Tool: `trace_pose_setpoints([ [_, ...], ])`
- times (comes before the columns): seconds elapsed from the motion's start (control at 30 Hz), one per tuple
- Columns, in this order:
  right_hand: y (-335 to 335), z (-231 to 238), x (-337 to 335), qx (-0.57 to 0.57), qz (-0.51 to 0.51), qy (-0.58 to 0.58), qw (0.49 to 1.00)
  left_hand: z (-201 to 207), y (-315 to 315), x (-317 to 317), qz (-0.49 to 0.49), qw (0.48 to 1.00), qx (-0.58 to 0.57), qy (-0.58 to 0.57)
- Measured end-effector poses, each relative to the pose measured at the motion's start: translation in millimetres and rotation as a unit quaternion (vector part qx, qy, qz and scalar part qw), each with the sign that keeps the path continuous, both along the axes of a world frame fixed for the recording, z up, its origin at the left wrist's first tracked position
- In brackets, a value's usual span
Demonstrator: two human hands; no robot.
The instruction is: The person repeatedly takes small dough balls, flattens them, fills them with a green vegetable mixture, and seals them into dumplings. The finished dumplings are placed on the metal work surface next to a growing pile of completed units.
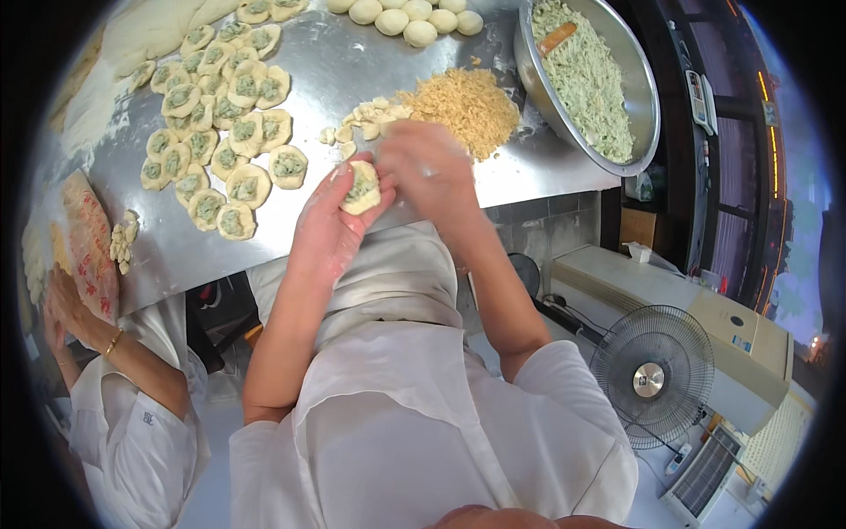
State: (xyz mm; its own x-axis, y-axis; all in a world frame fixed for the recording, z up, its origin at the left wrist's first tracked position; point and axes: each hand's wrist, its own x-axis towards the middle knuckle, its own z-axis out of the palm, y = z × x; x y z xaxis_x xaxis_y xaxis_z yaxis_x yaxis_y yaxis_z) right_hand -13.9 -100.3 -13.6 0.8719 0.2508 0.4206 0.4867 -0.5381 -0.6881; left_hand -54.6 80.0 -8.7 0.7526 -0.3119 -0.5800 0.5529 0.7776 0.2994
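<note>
In my left hand (330, 212) lies a small flat piece of dough (360, 188) with pale green filling on it, gripped between thumb and fingers. Close beside it on the right is my right hand (427, 163), smeared by motion, so its fingers and anything in them cannot be made out. Just beyond that hand is a heap of golden crumbly filling (467, 104), with small dough lumps (370, 116) along its left side. Several open dough pieces topped with green filling (249, 185) cover the steel table (308, 79) to the left.
A steel bowl (650, 115) of shredded green filling (586, 84) holds an orange-handled tool (557, 39). Round dough balls (420, 33) sit at the back. A co-worker's hands (75, 304) are at the left, beside a red-patterned cloth or bag (91, 251). A fan (650, 379) stands lower right.
</note>
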Motion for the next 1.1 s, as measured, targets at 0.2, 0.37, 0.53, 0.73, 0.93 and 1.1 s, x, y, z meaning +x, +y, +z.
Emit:
trace_pose_setpoints([
  [0.2, -58, 7, -21, -0.136, -0.315, 0.156, 0.926, -2, -29, -2, -0.078, 0.996, 0.014, -0.027],
  [0.37, -57, -31, -4, -0.157, -0.275, 0.038, 0.948, -4, -56, 10, -0.108, 0.985, 0.090, -0.099],
  [0.53, -75, -38, 8, -0.040, -0.278, 0.067, 0.957, 11, -61, 27, -0.123, 0.977, 0.120, -0.124],
  [0.73, -92, -9, 1, 0.352, -0.250, 0.289, 0.854, 5, -75, 42, -0.100, 0.977, 0.156, -0.100],
  [0.93, -70, 15, -9, 0.286, -0.206, 0.177, 0.919, 17, -95, 55, -0.088, 0.996, -0.005, -0.020],
  [1.1, -44, 11, -14, 0.037, -0.193, 0.037, 0.980, 13, -111, 55, -0.090, 0.993, 0.059, -0.054],
])
